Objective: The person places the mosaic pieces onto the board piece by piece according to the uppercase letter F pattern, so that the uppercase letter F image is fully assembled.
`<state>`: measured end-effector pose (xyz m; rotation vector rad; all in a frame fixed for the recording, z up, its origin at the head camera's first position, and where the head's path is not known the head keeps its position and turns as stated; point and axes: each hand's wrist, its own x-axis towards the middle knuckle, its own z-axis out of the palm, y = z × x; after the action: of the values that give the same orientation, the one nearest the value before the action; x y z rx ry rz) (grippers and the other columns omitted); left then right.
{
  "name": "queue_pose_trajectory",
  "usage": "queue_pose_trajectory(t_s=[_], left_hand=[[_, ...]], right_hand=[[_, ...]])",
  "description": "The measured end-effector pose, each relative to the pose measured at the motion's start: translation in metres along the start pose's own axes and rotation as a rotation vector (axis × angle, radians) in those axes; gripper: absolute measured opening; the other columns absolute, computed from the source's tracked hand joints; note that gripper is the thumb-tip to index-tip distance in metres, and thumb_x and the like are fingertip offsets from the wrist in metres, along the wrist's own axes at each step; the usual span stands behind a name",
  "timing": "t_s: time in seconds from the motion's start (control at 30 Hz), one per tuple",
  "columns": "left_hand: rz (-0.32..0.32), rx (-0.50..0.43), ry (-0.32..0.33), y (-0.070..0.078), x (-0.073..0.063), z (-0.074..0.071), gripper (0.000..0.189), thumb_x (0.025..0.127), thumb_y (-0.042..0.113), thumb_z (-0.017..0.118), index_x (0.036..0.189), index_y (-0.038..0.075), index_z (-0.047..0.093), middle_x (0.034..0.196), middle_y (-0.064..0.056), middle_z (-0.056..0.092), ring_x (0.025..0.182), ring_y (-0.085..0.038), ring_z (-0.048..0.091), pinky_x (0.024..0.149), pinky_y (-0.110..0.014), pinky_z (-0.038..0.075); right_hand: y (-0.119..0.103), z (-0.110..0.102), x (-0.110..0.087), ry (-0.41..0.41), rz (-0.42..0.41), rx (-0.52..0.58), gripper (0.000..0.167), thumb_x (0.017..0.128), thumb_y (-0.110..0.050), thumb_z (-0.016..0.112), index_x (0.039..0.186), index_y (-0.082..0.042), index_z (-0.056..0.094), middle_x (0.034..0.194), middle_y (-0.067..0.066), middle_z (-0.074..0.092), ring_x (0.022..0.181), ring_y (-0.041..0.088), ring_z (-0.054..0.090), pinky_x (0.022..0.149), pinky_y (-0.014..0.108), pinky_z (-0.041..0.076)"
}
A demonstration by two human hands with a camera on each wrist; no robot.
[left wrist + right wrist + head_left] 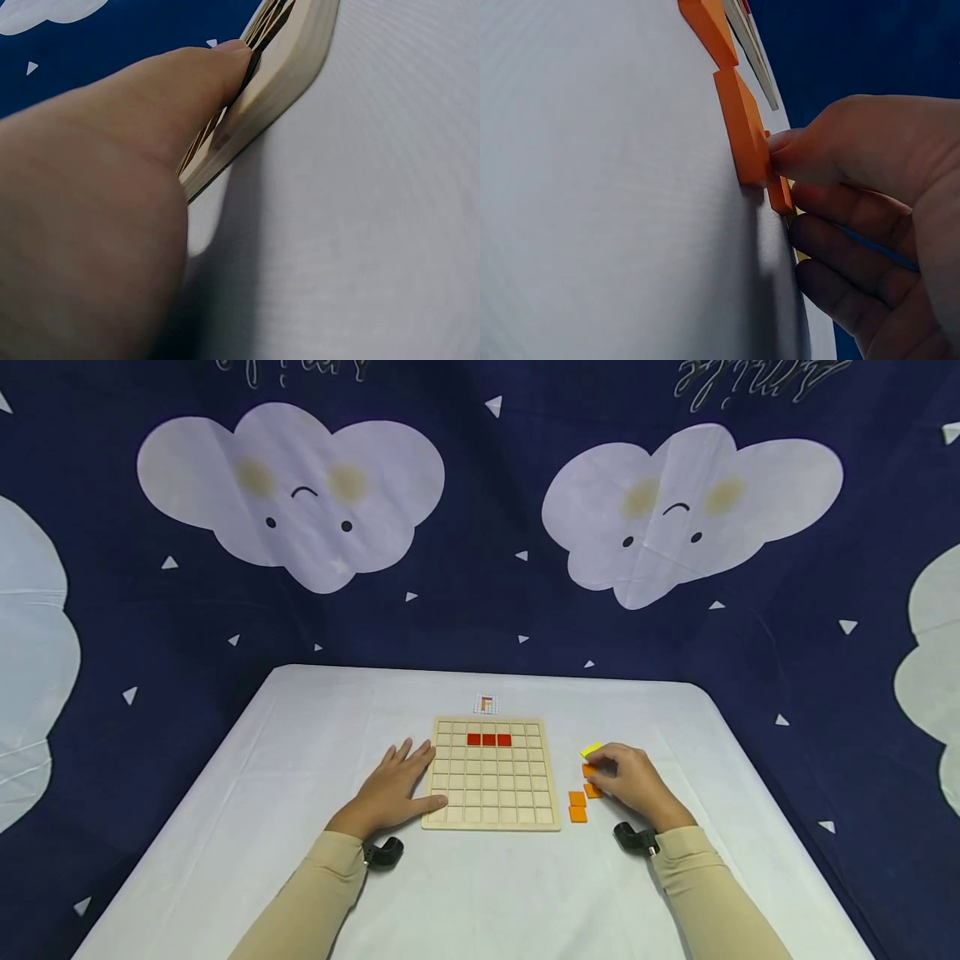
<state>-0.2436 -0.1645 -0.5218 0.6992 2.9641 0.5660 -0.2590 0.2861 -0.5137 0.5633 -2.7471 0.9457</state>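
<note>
A wooden grid board (491, 827) lies on the table, with several red tiles (489, 740) in a row near its far side. My left hand (393, 785) rests spread along the board's left edge. Its thumb (217, 71) lies over the rim at the near corner. To the right of the board, my right hand (630, 777) reaches down to a loose group of orange tiles (577, 798). The thumb and index finger pinch one orange tile (781, 196), while another orange tile (741, 127) lies right beside the thumb. A yellow tile (591, 749) shows partly beyond the fingertips.
Beyond the board lies a small pattern card (486, 704) with a coloured grid. A white cloth covers the table (225, 827). Behind its far edge hangs a dark blue curtain (480, 610) printed with clouds.
</note>
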Motion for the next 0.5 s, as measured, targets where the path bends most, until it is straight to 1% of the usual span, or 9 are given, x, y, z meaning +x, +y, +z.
queue_pose_trajectory(t_s=[0.2,0.5], left_hand=[[0.002,-0.002,-0.002,0.001,-0.0014,-0.0002,0.104,0.093,0.076,0.059,0.165,0.006,0.033,0.171,-0.008,0.026,0.159,-0.034,0.01,0.127,-0.049,0.003],[0.002,-0.002,0.003,0.0022,-0.0016,-0.0013,0.104,0.093,0.076,0.06,0.165,0.007,0.033,0.171,-0.008,0.026,0.158,-0.035,0.01,0.127,-0.05,0.003]], right_hand=[[-0.0032,-0.0008,-0.0003,-0.016,0.02,0.015,0.027,0.083,-0.002,0.088,0.109,-0.006,0.079,0.104,-0.001,0.073,0.1,0.024,0.069,0.095,0.05,0.055],[-0.0031,-0.0034,0.0002,-0.033,0.039,0.008,0.027,0.083,-0.001,0.088,0.108,-0.007,0.08,0.103,-0.001,0.073,0.098,0.023,0.068,0.094,0.05,0.055]])
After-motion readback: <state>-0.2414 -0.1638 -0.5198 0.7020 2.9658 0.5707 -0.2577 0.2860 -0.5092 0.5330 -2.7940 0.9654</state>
